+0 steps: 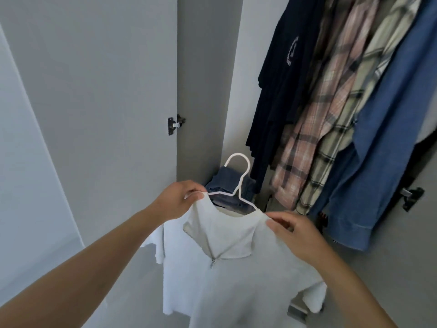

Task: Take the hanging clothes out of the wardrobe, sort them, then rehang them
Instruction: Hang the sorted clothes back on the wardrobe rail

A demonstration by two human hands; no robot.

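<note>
A white short-sleeved top point(227, 280) with a half-open zip at the neck hangs on a white hanger point(241, 181) in front of me. My left hand point(179, 202) pinches the top's left shoulder over the hanger arm. On the other shoulder, my right hand point(298, 235) grips the fabric over the hanger's right end. The hanger's hook points up, free of any rail. Inside the wardrobe at upper right hang a dark navy shirt point(283, 79), a pink plaid shirt point(314, 129), a green plaid shirt point(354, 98) and a blue denim shirt point(383, 147).
The grey wardrobe door point(106, 91) stands open on the left, its metal hinge point(176, 125) on the inner edge. Folded blue denim point(227, 185) lies low in the wardrobe behind the hanger. Another hinge point(411, 197) shows at right.
</note>
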